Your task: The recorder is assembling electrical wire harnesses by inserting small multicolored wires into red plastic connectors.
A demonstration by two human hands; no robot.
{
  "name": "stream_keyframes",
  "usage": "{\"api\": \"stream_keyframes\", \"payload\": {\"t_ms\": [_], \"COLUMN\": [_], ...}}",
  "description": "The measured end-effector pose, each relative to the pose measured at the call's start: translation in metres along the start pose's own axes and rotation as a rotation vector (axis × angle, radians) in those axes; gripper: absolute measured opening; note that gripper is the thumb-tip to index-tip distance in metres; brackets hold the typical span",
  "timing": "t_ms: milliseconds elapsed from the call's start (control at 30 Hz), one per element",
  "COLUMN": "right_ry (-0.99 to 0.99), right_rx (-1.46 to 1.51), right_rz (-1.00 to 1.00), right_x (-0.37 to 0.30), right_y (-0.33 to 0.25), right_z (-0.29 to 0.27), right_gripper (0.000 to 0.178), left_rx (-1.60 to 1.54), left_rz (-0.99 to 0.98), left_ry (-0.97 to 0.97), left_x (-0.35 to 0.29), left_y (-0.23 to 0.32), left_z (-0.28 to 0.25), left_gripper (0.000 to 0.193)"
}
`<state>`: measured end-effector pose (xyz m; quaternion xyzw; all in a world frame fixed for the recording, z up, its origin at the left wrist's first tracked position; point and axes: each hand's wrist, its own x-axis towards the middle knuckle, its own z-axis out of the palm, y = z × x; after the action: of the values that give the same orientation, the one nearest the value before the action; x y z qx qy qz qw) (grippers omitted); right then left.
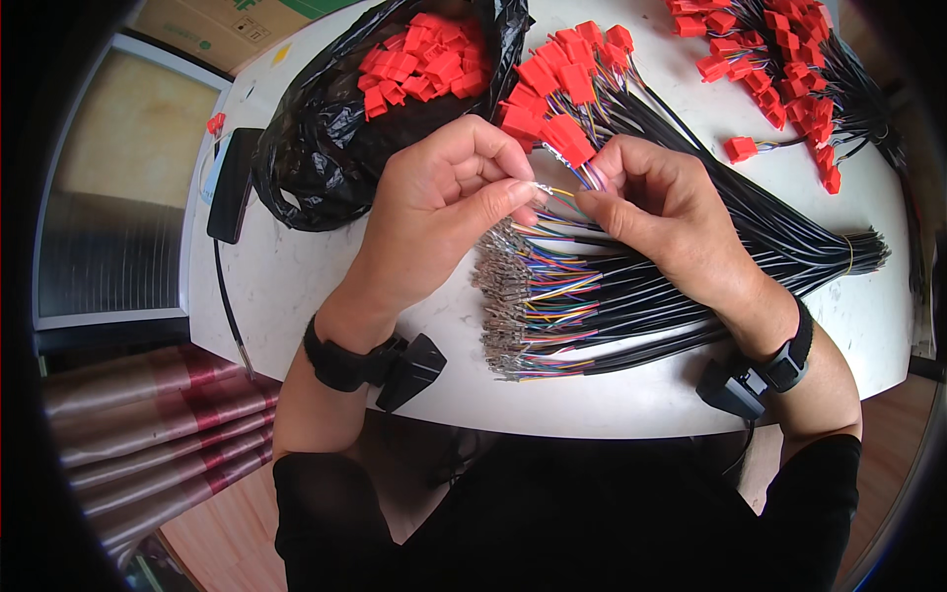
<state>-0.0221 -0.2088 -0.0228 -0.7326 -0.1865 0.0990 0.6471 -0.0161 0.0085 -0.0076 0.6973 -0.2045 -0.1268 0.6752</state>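
My left hand (449,197) is closed in a pinch on the tip of a thin wire, beside a small whitish metal terminal (544,187). Thumb and forefinger of my right hand (671,202) are pressed together on the thin coloured wires (564,193) just to the right. Right above the fingertips sits a red plastic connector (566,140) with wires running into its lower end. Below both hands lies a fanned bundle of black cables (671,286), its stripped coloured wires ending in many metal terminals (505,296). More red connectors (575,83) cap the cables at the top.
A black plastic bag (321,148) holding loose red connectors (424,61) stands at the back left. Beside it lie a dark phone (235,185) and a black cord (225,296). Another bundle with red connectors (789,59) occupies the back right of the white table (444,395).
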Motion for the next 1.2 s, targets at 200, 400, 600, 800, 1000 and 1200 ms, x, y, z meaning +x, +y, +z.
{"api": "stream_keyframes", "payload": {"t_ms": [200, 400, 600, 800, 1000, 1200], "right_ry": [0.012, 0.051, 0.086, -0.028, -0.076, -0.095], "right_rx": [-0.063, -0.138, 0.034, 0.063, 0.078, 0.158], "right_rz": [-0.074, -0.072, -0.057, -0.006, 0.030, 0.022], "right_x": [-0.003, -0.001, 0.001, 0.000, -0.001, 0.001], "right_y": [-0.002, 0.001, 0.006, 0.000, 0.001, -0.001], "right_z": [0.004, 0.003, 0.001, 0.001, 0.000, 0.001], "right_gripper": [0.011, 0.014, 0.011, 0.010, 0.009, 0.013], "left_rx": [0.006, 0.037, 0.182, 0.206, 0.200, 0.079], "left_rz": [0.001, 0.011, -0.029, 0.032, 0.167, 0.065], "left_ry": [-0.019, -0.021, -0.047, 0.058, 0.041, 0.017], "left_x": [-0.001, -0.002, -0.002, 0.002, 0.003, 0.003], "left_y": [0.001, 0.005, 0.005, 0.001, -0.008, -0.009], "left_z": [0.000, 0.003, -0.002, 0.000, 0.000, 0.003], "left_gripper": [0.007, 0.008, 0.008, 0.012, 0.013, 0.013]}}
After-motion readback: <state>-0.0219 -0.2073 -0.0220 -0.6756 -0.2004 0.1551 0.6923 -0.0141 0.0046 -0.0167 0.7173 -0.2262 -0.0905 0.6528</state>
